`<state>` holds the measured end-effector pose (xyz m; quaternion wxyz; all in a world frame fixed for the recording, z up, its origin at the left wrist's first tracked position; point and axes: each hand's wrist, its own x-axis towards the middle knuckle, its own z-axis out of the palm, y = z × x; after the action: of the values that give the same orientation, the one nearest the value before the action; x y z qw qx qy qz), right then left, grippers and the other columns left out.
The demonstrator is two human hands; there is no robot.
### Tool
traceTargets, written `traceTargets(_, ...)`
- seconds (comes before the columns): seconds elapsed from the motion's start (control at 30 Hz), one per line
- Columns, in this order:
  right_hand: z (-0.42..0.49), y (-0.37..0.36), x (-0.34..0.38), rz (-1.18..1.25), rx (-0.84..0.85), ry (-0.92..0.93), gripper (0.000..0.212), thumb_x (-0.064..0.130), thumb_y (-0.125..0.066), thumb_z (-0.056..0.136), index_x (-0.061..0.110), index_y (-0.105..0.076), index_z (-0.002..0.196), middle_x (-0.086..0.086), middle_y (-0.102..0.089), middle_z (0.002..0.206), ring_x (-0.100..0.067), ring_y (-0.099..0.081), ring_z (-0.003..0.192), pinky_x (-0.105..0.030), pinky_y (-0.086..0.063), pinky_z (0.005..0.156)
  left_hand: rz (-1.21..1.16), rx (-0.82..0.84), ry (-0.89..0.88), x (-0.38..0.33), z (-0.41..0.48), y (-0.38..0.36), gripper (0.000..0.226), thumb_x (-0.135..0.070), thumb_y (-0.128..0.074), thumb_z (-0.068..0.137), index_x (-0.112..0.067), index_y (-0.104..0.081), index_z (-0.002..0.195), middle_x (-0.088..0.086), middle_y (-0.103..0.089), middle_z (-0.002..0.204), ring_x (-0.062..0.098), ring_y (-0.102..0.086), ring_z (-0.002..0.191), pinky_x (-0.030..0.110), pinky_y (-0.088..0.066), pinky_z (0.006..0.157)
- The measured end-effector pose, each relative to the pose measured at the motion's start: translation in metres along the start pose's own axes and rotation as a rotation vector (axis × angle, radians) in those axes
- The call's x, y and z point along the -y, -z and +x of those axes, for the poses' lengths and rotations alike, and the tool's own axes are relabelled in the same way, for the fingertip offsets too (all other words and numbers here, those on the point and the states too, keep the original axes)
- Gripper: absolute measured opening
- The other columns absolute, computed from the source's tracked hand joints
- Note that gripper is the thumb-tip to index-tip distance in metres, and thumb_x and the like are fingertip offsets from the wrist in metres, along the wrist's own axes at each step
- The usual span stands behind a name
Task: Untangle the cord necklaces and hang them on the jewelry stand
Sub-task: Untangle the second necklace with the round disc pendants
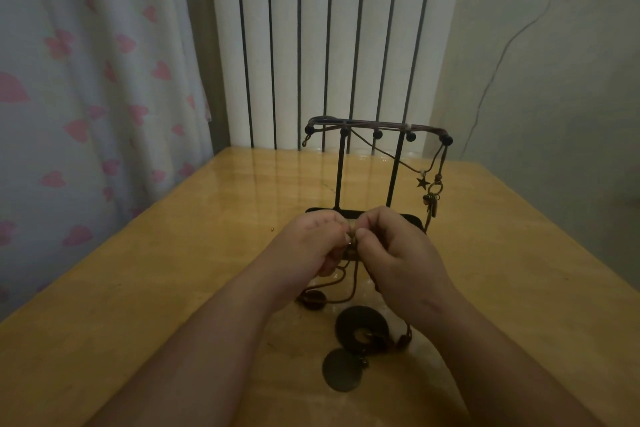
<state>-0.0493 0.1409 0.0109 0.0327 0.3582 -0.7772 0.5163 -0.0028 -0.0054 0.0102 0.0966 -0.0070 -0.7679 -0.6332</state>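
Untangling in progress, with one cord necklace (351, 248) pinched between the left hand (313, 243) and the right hand (391, 246). Both grips narrow, fingers curled tight around a small brassy piece of that necklace, just in front of the base of the jewelry stand (377, 133). Below the hands, thin brown cords falling in loose loops down to the wooden table (138, 270). Lying on the tabletop at the ends of those cords: a dark ring pendant (362, 329), a flat round disc (343, 370) and an oval bead (313, 298). Already hung on the right end of the stand's top bar: a second necklace (433, 199) with a star charm (422, 183). Cannot tell how the cords cross under the fingers, being hidden there.

Possible trouble from here, only as a judgement:
- Pulling hard on one strand, and so tightening the knot instead of opening it.
- Lifting both hands quickly, dragging the heavy pendants across the table and against the stand's base, perhaps tipping the light stand or catching the second necklace.
- Losing the pinch and dropping the small piece back into the loops, making a new tangle.

Safer to loosen slowly, keeping slack in the cords.
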Motion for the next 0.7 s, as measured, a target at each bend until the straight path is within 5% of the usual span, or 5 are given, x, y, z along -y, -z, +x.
traceTargets(0.13,0.002,0.003,-0.002,-0.060,0.028,0.016,0.010,0.029,-0.051,0.094,0.036,-0.057,0.088,0.010,-0.061,0.076,0.001,-0.057,0.070,-0.017,-0.046,0.057,0.077,-0.039,-0.016,0.002,-0.001,0.002,0.018,-0.032,-0.052,0.077,-0.019,-0.065,0.074,-0.002,-0.054,0.066,0.012,-0.047,0.061,0.031,-0.039,0.059)
traceTargets(0.27,0.002,0.007,-0.001,-0.148,0.037,0.044,0.011,0.028,-0.058,0.090,0.038,-0.056,0.085,0.008,-0.060,0.075,-0.003,-0.057,0.070,-0.017,-0.049,0.058,0.027,-0.078,-0.028,0.003,0.000,-0.001,0.019,-0.027,-0.055,0.078,-0.028,-0.063,0.062,-0.006,-0.052,0.060,0.010,-0.045,0.058,0.028,-0.038,0.057)
traceTargets(0.5,0.004,0.014,0.008,-0.594,0.091,0.187,0.009,0.032,-0.062,0.085,0.031,-0.054,0.081,0.012,-0.051,0.075,-0.005,-0.049,0.070,-0.021,-0.047,0.064,0.326,-0.131,-0.141,0.001,-0.003,-0.007,0.017,-0.013,-0.062,0.081,-0.021,-0.063,0.066,-0.012,-0.054,0.057,-0.001,-0.047,0.053,0.016,-0.039,0.051)
traceTargets(0.7,0.003,0.011,0.001,-0.547,0.007,0.263,0.010,0.030,-0.059,0.080,0.026,-0.053,0.074,0.013,-0.046,0.067,-0.004,-0.043,0.064,-0.019,-0.035,0.056,0.255,-0.129,-0.140,-0.004,-0.003,-0.009,0.024,-0.010,-0.063,0.082,-0.026,-0.066,0.063,-0.011,-0.056,0.058,0.000,-0.050,0.057,0.024,-0.041,0.059)
